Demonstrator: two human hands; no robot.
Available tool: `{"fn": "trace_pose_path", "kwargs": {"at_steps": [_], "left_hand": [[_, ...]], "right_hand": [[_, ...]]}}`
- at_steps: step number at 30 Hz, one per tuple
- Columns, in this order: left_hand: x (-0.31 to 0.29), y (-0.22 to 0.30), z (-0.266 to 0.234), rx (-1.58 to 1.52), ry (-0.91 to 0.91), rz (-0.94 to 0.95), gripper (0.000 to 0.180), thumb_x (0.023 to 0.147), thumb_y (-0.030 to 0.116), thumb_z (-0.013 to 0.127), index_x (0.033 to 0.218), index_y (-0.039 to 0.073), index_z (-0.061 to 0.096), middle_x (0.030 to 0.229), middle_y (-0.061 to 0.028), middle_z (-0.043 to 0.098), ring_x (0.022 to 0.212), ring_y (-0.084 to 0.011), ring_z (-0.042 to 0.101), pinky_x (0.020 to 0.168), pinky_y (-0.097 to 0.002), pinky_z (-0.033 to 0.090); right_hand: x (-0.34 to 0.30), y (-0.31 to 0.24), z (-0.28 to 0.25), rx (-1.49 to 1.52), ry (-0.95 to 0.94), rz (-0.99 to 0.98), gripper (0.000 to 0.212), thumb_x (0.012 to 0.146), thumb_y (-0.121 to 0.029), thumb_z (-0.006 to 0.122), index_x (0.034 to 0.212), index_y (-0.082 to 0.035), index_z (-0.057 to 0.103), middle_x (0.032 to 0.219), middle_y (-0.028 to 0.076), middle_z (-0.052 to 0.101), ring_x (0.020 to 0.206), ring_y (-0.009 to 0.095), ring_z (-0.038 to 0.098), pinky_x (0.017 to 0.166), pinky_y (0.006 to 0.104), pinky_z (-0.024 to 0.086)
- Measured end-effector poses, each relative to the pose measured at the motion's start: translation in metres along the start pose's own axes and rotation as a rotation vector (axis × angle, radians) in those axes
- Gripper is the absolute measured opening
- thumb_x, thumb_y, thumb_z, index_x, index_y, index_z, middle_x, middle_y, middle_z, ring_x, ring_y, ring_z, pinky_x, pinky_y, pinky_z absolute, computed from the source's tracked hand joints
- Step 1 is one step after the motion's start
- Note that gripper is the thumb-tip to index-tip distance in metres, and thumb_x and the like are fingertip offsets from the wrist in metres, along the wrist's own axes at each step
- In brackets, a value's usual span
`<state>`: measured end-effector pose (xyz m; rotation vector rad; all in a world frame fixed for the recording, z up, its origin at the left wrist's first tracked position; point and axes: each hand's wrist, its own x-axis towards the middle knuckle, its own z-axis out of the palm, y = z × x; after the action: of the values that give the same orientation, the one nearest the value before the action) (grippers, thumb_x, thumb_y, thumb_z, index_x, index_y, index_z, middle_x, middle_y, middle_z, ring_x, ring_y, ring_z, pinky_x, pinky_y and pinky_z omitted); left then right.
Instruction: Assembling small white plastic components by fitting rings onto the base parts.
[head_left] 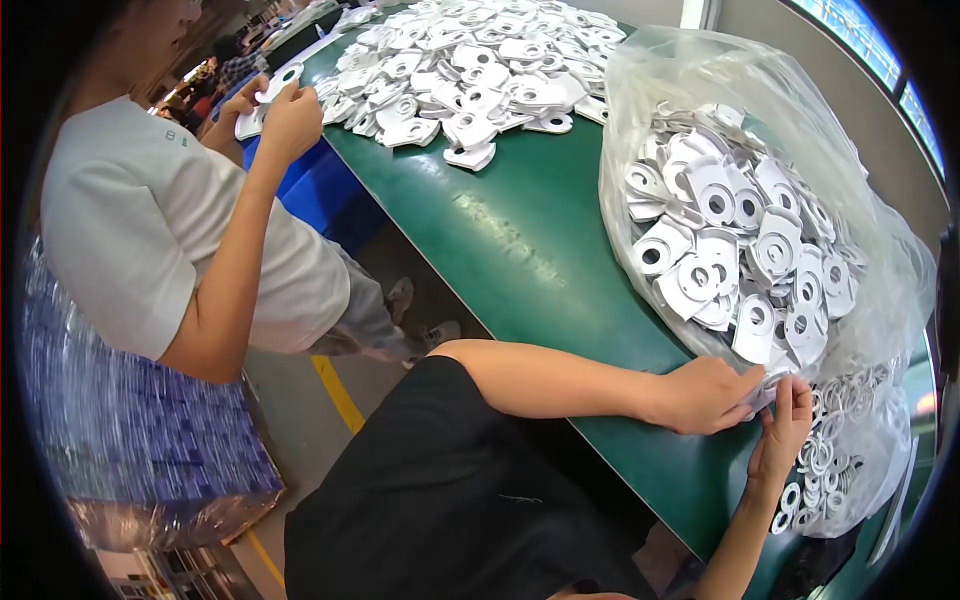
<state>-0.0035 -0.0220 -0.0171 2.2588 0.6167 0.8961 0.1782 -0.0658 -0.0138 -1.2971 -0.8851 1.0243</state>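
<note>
Both my hands meet at the near edge of a clear plastic bag (622,215) heaped with white plastic parts (715,205), each a rounded plate with a round hole. My left hand (705,395) reaches in from the left, its fingers closed on a small white plastic part (772,380). From the other side, my right hand (783,430) pinches the same part between thumb and fingers. The fingers hide much of it, so its full shape cannot be made out. Beside my right hand lie several white plastic rings (822,455) in a smaller clear bag.
On the green table (490,240) a large pile of similar white parts (470,75) spreads at the far end. Left of the table a co-worker (190,230) stands holding a white part (280,85). A blue bin (315,185) and a wrapped purple stack (140,420) stand on that side.
</note>
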Motion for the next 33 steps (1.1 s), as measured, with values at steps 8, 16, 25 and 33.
{"fn": "trace_pose_path", "kwargs": {"at_steps": [8, 16, 25, 33], "left_hand": [[0.006, -0.003, -0.002, -0.116, 0.018, -0.075, 0.031, 0.087, 0.019, 0.056, 0.101, -0.004, 0.041, 0.062, -0.0198, 0.057, 0.058, -0.0419, 0.056, 0.053, -0.0494, 0.042], [0.003, 0.000, 0.000, -0.083, -0.015, -0.048, 0.037, 0.087, 0.022, 0.058, 0.105, -0.005, 0.041, 0.060, -0.0195, 0.056, 0.056, -0.0418, 0.056, 0.052, -0.0487, 0.042], [0.002, -0.002, 0.002, -0.072, -0.012, -0.033, 0.033, 0.088, 0.023, 0.056, 0.101, -0.004, 0.043, 0.062, -0.0210, 0.058, 0.058, -0.0430, 0.057, 0.054, -0.0507, 0.043], [0.003, -0.005, -0.001, -0.075, -0.047, -0.133, 0.040, 0.088, 0.026, 0.056, 0.108, -0.005, 0.040, 0.065, -0.0220, 0.059, 0.061, -0.0426, 0.057, 0.057, -0.0504, 0.043]], "right_hand": [[0.001, -0.019, 0.000, -0.230, -0.096, -0.138, 0.026, 0.088, -0.005, 0.064, 0.112, 0.003, 0.057, 0.096, 0.004, 0.062, 0.085, 0.009, 0.057, 0.078, 0.0222, 0.046], [0.007, 0.001, -0.011, -0.046, -0.028, -0.107, 0.019, 0.091, -0.008, 0.060, 0.108, 0.001, 0.059, 0.096, 0.003, 0.062, 0.083, 0.009, 0.058, 0.078, 0.0225, 0.046], [-0.002, -0.013, 0.002, -0.231, -0.121, -0.109, 0.032, 0.084, -0.003, 0.066, 0.114, -0.001, 0.055, 0.102, 0.003, 0.060, 0.093, 0.010, 0.056, 0.084, 0.0225, 0.044], [0.003, -0.015, 0.002, -0.215, -0.127, -0.123, 0.032, 0.088, -0.001, 0.058, 0.120, 0.003, 0.056, 0.107, 0.007, 0.063, 0.096, 0.012, 0.058, 0.084, 0.0250, 0.046]]}}
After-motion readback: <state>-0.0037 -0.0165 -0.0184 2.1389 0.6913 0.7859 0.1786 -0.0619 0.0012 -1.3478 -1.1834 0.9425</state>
